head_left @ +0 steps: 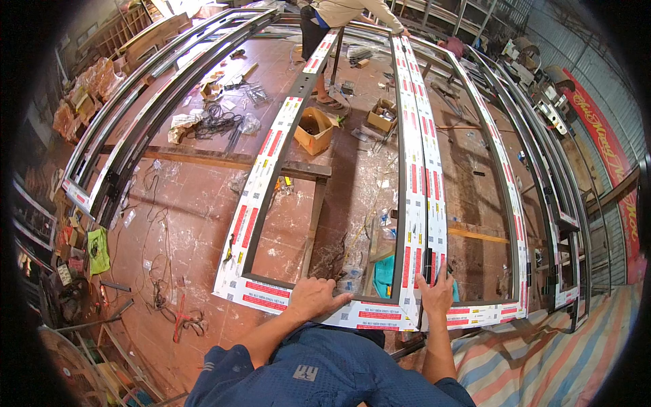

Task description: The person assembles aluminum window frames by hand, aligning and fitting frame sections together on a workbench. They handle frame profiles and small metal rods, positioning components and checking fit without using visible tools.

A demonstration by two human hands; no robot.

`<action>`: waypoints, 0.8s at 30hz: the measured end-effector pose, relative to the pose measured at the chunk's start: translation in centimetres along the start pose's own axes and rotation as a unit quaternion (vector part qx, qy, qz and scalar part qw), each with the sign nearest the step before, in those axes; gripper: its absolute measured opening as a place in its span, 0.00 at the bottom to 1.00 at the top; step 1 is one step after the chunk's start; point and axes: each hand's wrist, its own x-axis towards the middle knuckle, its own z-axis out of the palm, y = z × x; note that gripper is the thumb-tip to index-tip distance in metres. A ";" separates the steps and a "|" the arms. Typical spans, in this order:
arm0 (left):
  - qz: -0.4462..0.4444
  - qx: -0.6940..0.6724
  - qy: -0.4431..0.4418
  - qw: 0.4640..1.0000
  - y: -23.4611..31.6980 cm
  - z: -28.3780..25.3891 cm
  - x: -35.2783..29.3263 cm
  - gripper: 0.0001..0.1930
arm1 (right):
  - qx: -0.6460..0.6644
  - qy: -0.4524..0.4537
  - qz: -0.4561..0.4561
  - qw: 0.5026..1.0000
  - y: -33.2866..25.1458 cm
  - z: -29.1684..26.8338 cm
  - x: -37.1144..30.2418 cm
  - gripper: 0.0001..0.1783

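Two long panel frames, probably doors or windows, lie side by side with white-and-red printed film along their dark edges. My left hand (315, 298) rests on the near rail of the left frame (264, 293), its fingers curled over the inner edge and the thumb pointing right. Near the joint between the two, my right hand (437, 293) spans the near end of the right frame's (485, 315) stile, thumb on the seam side and fingers over the other edge. A slim black fitting (428, 263) sits at that seam, just by the thumb.
A co-worker (349, 17) stands at the far end, one hand on the frames. Wooden supports (224, 157) run underneath. Cardboard boxes (315, 129), cables (220, 122) and scraps litter the tiled floor. More frames (183, 81) lie left and right; a striped sheet (549, 346) is near right.
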 end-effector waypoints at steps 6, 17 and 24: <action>0.003 -0.002 0.003 1.000 0.0 0.0 0.0 0.39 | -0.003 -0.003 -0.004 1.000 0.0 0.0 0.1 0.62; -0.002 -0.001 -0.005 1.000 0.0 -0.1 0.0 0.39 | 0.006 -0.004 -0.005 1.000 -0.3 -0.4 -0.1 0.62; -0.007 -0.004 -0.007 1.000 0.2 -0.3 0.0 0.39 | 0.000 -0.010 0.003 1.000 0.0 -0.1 0.0 0.62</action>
